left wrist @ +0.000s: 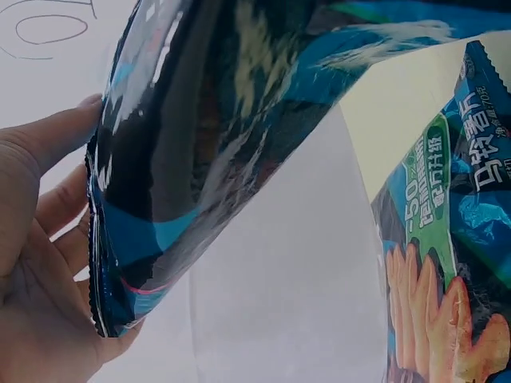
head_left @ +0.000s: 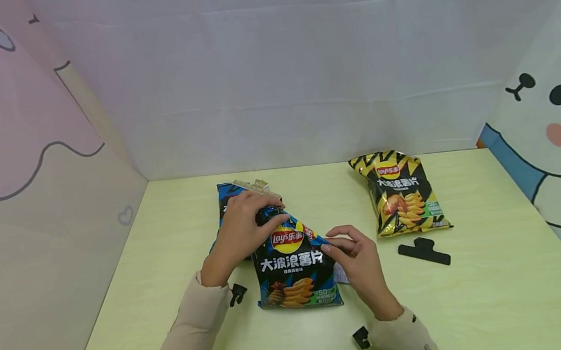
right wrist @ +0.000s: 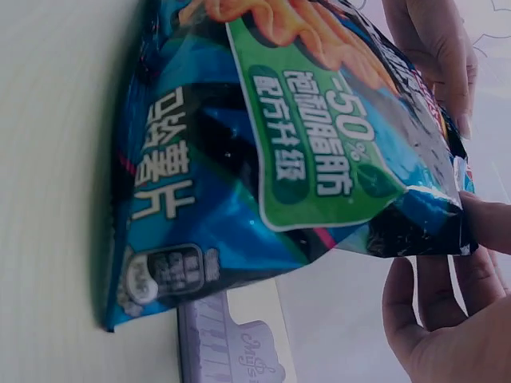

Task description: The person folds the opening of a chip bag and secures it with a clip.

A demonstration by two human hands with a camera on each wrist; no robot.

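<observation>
Both hands hold a blue-and-black bag of potato chips (head_left: 291, 276) by its top, which is folded over slantwise at the right. My left hand (head_left: 244, 222) grips the upper left, its thumb on one side of the crinkled edge and fingers on the other in the left wrist view. With thumb and fingers, my right hand (head_left: 356, 258) pinches the upper right corner. A lilac clip (right wrist: 231, 347) lies on the table beside the bag's lower side, partly hidden by it. Behind the left hand, a second blue chip bag (left wrist: 447, 239) wears a clear clip (head_left: 258, 187) at its top.
A yellow-and-black chip bag (head_left: 406, 196) lies at the back right of the pale table (head_left: 504, 300). In front of it is a black clip (head_left: 424, 251). Printed cloth walls (head_left: 301, 81) enclose the table at the back and sides.
</observation>
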